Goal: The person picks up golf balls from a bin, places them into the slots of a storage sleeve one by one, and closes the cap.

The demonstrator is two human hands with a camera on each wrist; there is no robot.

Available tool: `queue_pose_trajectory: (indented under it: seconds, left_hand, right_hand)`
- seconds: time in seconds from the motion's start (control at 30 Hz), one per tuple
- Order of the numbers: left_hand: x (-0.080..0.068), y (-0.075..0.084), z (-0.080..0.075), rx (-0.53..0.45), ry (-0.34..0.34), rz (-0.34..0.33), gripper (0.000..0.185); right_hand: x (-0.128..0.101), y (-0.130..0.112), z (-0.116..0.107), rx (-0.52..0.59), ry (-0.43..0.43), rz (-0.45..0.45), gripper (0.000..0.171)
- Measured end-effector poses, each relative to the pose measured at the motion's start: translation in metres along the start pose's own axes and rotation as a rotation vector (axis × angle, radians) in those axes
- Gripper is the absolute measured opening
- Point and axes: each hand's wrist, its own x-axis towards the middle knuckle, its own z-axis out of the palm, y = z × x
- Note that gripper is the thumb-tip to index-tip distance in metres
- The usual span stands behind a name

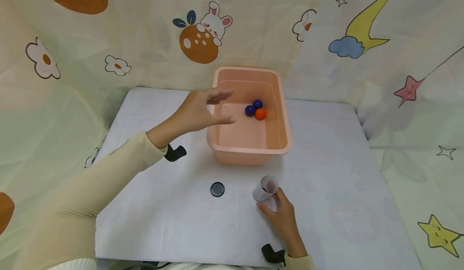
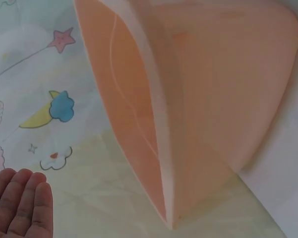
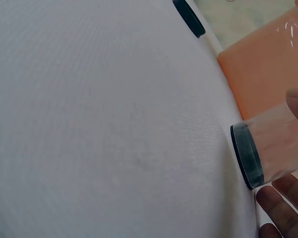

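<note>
My left hand (image 1: pixel 200 110) hovers over the left side of a peach plastic bin (image 1: pixel 250 150), thumb spread apart from the fingers, holding nothing. Two blue balls (image 1: pixel 250 110) and an orange ball (image 1: pixel 260 114) lie together on the bin's floor. In front of the bin, my right hand (image 1: pixel 284 217) grips a clear cylindrical container (image 1: pixel 260 193) between thumb and fingers. Its top has no lid, and the right wrist view shows its dark base (image 3: pixel 248 157) at the table. A round dark lid (image 1: pixel 217 189) lies to the left of the container.
A white cloth (image 1: pixel 326 161) covers the table. Behind and beside it hangs a printed curtain (image 1: pixel 152 28) with cartoon figures. The bin stands at the table's back edge. A black wrist mount (image 1: pixel 175 153) is on the left arm, another (image 1: pixel 272 254) on the right.
</note>
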Motion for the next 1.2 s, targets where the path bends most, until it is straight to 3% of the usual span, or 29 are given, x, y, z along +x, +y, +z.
queue_pose_trajectory:
  seconds: [0.33,0.6,0.87,1.0,1.2]
  left_hand:
    - [0.053,0.01,-0.001,-0.061,-0.06,0.029,0.076]
    - [0.089,0.001,0.018,-0.05,-0.103,0.031,0.073]
    - [0.123,-0.003,0.037,-0.084,-0.12,0.05,0.067]
    - [0.135,-0.01,0.045,-0.112,-0.136,0.04,0.067]
    - [0.152,-0.035,0.057,-0.114,-0.157,0.02,0.064]
  right_hand:
    - [0.001,0.001,0.004,-0.035,0.009,0.019,0.07]
    - [0.002,0.006,0.005,-0.045,0.011,0.04,0.071]
    - [0.004,0.008,0.006,-0.065,0.08,0.023,0.062]
    - [0.005,0.007,0.008,-0.054,0.085,0.023,0.061]
    - [0.003,0.006,0.009,-0.039,0.085,0.019,0.06]
